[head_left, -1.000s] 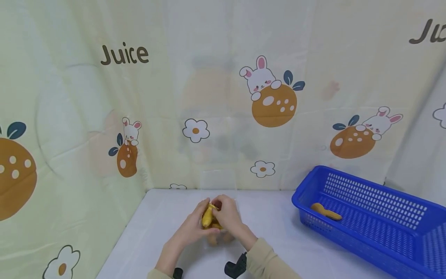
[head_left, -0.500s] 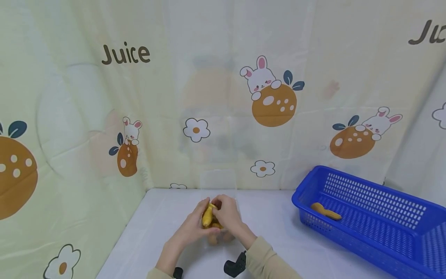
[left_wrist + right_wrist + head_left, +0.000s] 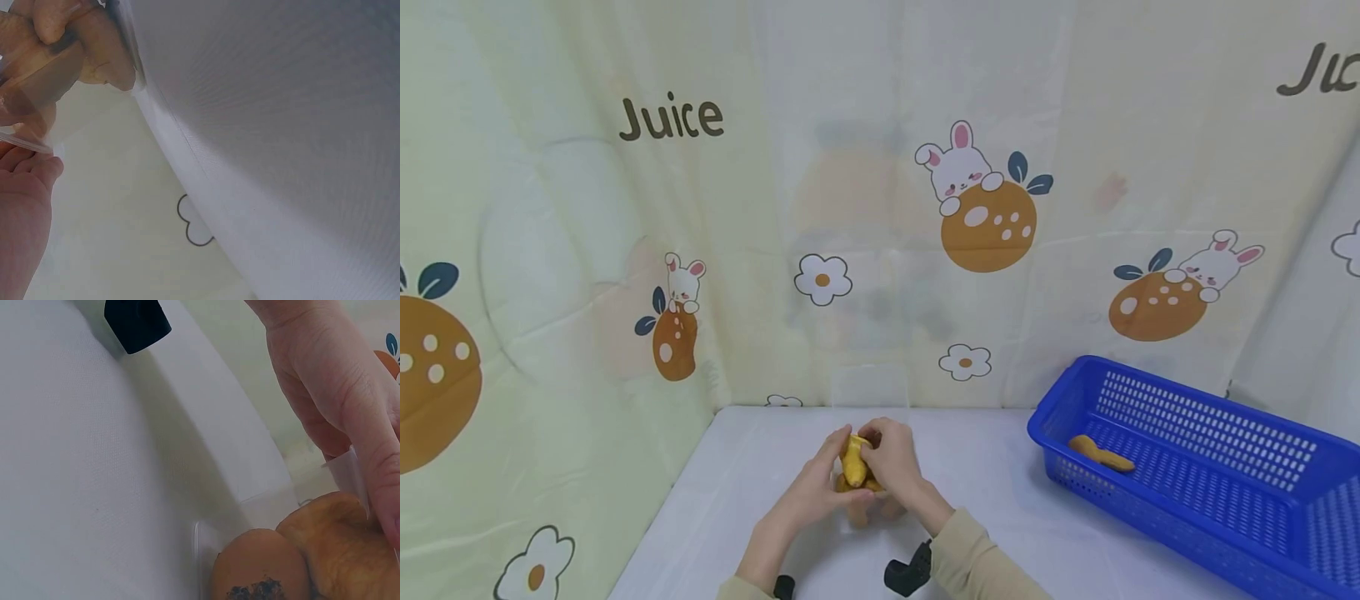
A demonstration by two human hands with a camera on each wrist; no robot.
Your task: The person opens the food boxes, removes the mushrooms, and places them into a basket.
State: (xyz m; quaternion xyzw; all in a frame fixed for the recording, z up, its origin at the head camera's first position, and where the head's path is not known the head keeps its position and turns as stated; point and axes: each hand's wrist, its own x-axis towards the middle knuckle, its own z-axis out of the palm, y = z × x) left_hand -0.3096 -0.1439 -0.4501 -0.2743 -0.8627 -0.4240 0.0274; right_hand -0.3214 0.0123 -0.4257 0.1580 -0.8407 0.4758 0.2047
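Steadying the box (image 3: 250, 515) seems wise: its left side is gripped by the left hand (image 3: 815, 488), and at its mouth a squash (image 3: 854, 467) appears pinched by the right hand (image 3: 893, 463). The squash is best eased gently, without pieces (image 3: 344, 550) inside being jarred.

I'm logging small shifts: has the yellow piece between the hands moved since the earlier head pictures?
Yes, slightly: the lower end of the yellow piece has swung rightward, judged against the large flower print up and to its left.

R hand (image 3: 895, 457) holding yellow pc (image 3: 854, 464), L hand (image 3: 811, 493) alongside, blue bskt (image 3: 1093, 483)
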